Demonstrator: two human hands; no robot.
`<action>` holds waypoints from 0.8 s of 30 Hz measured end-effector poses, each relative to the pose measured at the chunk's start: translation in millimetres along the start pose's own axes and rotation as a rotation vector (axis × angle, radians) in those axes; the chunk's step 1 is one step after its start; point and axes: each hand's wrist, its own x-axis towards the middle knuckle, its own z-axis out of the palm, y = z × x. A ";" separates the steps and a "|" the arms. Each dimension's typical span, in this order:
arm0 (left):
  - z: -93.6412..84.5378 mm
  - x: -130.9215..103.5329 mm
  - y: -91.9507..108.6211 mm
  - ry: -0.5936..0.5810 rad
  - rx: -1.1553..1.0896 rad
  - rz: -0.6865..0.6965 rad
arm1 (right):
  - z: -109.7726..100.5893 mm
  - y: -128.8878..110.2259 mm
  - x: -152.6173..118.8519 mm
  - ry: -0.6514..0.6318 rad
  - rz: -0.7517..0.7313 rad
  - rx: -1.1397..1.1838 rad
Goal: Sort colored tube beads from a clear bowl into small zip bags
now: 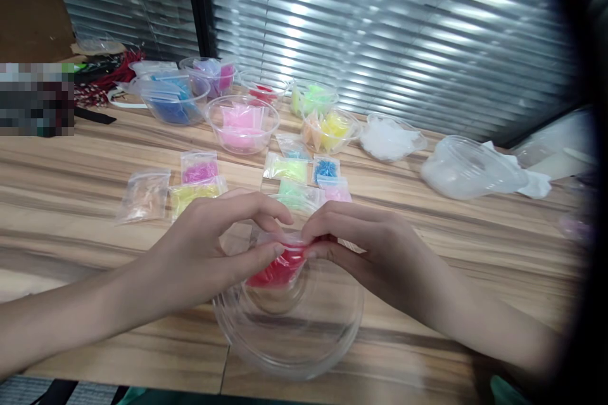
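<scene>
A small clear zip bag with red contents [278, 267] is held over a large clear plastic bowl [327, 348]. My right hand [358, 237] pinches the bag's upper right corner between thumb and fingers. At the upper left of the bag, my left hand [223, 234] has its thumb against the plastic and its fingers curled over the top edge. The contents hang low in the bag. Just beyond my hands lie small zip bags: a green bag [297, 195], a pink bag [335, 190] and a yellow bag [194, 196].
Behind stand several clear bowls with coloured bags, among them a blue-filled bowl [173, 101] and a pink-filled bowl [242, 126]. Stacked clear bowls [468, 168] are at the right. A pale orange bag [145, 196] lies left. Window blinds [380, 31] close off the back.
</scene>
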 end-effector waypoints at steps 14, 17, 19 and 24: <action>-2.6 -0.5 -2.6 0.008 -0.016 -0.009 | -1.6 -4.9 3.9 0.071 -0.016 0.071; -2.2 0.0 -2.5 0.013 -0.035 0.001 | 0.4 -6.5 3.7 0.086 0.027 0.111; -1.9 0.7 -1.9 0.008 -0.042 0.003 | 3.1 -7.3 3.3 0.097 0.062 0.126; -1.7 1.2 -1.9 -0.049 -0.028 0.001 | 9.0 -8.7 3.7 0.121 0.078 0.167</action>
